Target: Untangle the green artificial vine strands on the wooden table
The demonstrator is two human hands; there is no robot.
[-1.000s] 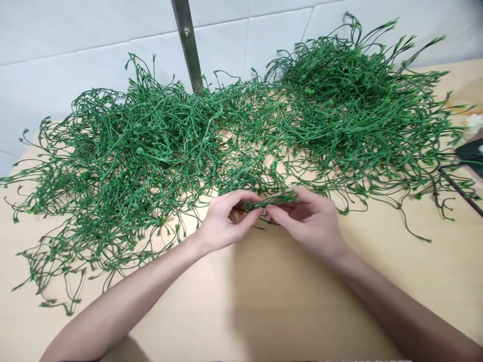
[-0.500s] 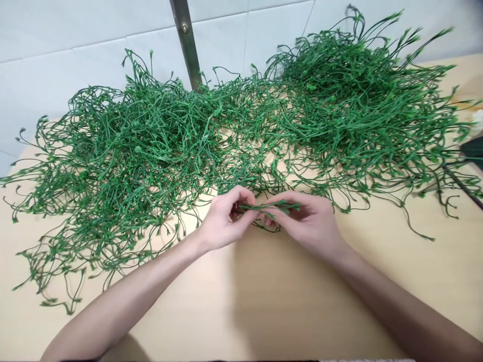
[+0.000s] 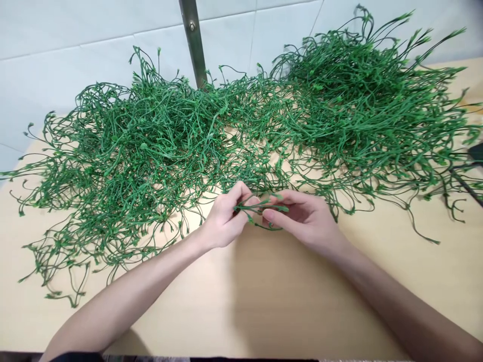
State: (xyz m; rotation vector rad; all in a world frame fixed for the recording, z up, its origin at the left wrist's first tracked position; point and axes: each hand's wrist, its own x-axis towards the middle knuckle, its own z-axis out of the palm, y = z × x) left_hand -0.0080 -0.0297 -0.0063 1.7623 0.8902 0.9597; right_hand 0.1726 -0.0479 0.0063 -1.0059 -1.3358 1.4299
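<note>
My left hand (image 3: 226, 216) is closed around a small bunch of green plastic plant stems (image 3: 258, 206), whose forked tips fan out to the right from between thumb and curled forefinger. Facing it, my right hand (image 3: 309, 216) curls its thumb and fingers loosely about those tips. Some stem ends lie in the gap between its thumb and forefinger, and one curves below the thumb. The parts of the bunch inside my left palm are hidden. Both hands are just in front of a big tangle of similar stems (image 3: 166, 120).
Another thick heap of stems (image 3: 362, 100) lies at the back right of the pale wooden table (image 3: 302, 301). A metal upright (image 3: 194, 42) stands against the white tiled wall (image 3: 94, 25). A dark object (image 3: 476, 152) sits at the right edge.
The right thumb and fingers have eased apart and shifted away from the left hand. The stem tips between them are more spread. The view has shifted slightly.
</note>
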